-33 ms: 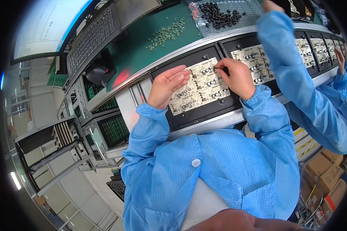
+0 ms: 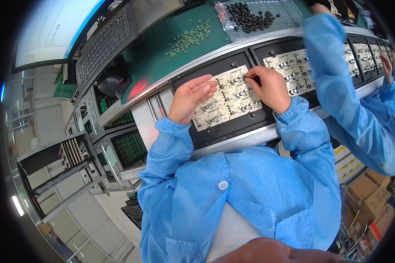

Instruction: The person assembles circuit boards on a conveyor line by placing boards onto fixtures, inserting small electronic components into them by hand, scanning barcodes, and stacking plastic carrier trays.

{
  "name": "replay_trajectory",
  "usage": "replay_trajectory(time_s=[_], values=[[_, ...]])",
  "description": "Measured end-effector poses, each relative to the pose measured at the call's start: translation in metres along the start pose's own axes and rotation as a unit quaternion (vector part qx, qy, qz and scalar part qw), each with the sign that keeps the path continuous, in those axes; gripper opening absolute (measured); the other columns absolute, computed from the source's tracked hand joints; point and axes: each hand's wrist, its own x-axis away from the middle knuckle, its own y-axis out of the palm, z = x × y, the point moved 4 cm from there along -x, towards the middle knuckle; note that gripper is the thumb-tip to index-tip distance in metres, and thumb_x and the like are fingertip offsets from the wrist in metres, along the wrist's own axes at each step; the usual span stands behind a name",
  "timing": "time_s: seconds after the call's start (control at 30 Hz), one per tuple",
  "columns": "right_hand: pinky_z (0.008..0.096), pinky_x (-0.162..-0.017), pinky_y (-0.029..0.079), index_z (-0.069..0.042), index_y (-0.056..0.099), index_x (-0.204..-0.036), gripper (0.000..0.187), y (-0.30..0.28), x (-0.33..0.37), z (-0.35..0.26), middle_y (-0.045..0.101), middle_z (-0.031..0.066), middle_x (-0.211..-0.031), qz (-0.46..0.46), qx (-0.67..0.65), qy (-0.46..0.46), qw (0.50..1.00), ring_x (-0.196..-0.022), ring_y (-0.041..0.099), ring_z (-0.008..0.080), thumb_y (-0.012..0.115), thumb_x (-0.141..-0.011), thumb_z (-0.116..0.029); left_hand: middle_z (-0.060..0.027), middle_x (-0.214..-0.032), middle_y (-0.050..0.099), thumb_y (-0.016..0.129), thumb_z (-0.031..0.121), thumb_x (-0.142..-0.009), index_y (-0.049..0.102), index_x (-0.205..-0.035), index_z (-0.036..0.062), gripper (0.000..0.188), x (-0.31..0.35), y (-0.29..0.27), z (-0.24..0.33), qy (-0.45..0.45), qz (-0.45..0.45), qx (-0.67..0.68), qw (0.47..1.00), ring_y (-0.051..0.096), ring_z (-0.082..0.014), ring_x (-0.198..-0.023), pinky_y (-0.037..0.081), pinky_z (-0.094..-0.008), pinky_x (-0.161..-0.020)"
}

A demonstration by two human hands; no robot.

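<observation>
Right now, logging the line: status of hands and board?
Left hand flat on circuit board. Right hand pinching small dark part over it. Co-worker's sleeve alongside, not blocking.

You get bright, even overhead light, soft shadows, glare on the tilted white monitor screen, and strong fisheye bending with dark corners.

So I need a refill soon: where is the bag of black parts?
In the head view, the clear bag of black parts lies on the green mat, top centre-right, beyond the circuit board, right of the pale green parts.
</observation>
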Motion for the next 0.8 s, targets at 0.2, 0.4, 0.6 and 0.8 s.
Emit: replay_trajectory(time_s=[0.2, 0.4, 0.6, 0.8], values=[[0.0365, -0.065, 0.056, -0.007, 0.074, -0.095, 0.01, 0.004, 0.002, 0.0, 0.075, 0.008, -0.084, 0.013, 0.021, 0.016, 1.0, -0.074, 0.072, 0.0268, 0.079, -0.089, -0.013, -0.0151, -0.123, 0.075, 0.07, 0.011, -0.103, 0.064, -0.132, 0.0004, 0.032, 0.0, -0.007, -0.012, 0.011, 0.005, -0.007, 1.0, 0.072, -0.0185, -0.111, 0.06, -0.0289, -0.097], [0.0347, -0.064, 0.058, -0.006, 0.074, -0.093, 0.011, 0.007, 0.002, 0.001, 0.076, 0.0083, -0.082, 0.013, 0.02, 0.045, 0.999, -0.07, 0.074, 0.0239, 0.08, -0.088, -0.015, -0.0058, -0.114, 0.074, 0.074, 0.008, -0.1, 0.069, -0.121, 0.0013, 0.022, 0.003, -0.006, -0.017, 0.066, -0.017, -0.073, 0.995, 0.07, -0.0108, -0.104, 0.055, -0.0259, -0.095], [0.0335, -0.064, 0.058, -0.006, 0.075, -0.091, 0.012, 0.009, 0.004, 0.002, 0.076, 0.0079, -0.081, 0.003, 0.033, 0.072, 0.997, -0.07, 0.074, 0.0227, 0.081, -0.088, -0.016, -0.0032, -0.106, 0.074, 0.076, 0.005, -0.097, 0.072, -0.114, 0.0011, 0.018, 0.008, -0.002, -0.016, 0.106, 0.006, -0.066, 0.992, 0.068, -0.0085, -0.097, 0.054, -0.0246, -0.089], [0.0369, -0.06, 0.056, -0.008, 0.073, -0.089, 0.012, 0.013, 0.007, -0.008, 0.074, 0.0064, -0.079, 0.043, 0.104, 0.023, 0.993, -0.069, 0.072, 0.0246, 0.081, -0.088, -0.018, -0.0025, -0.106, 0.074, 0.076, 0.003, -0.097, 0.071, -0.115, -0.0001, 0.02, 0.01, -0.005, -0.024, 0.127, 0.019, -0.147, 0.981, 0.07, -0.0088, -0.097, 0.055, -0.0225, -0.09]])
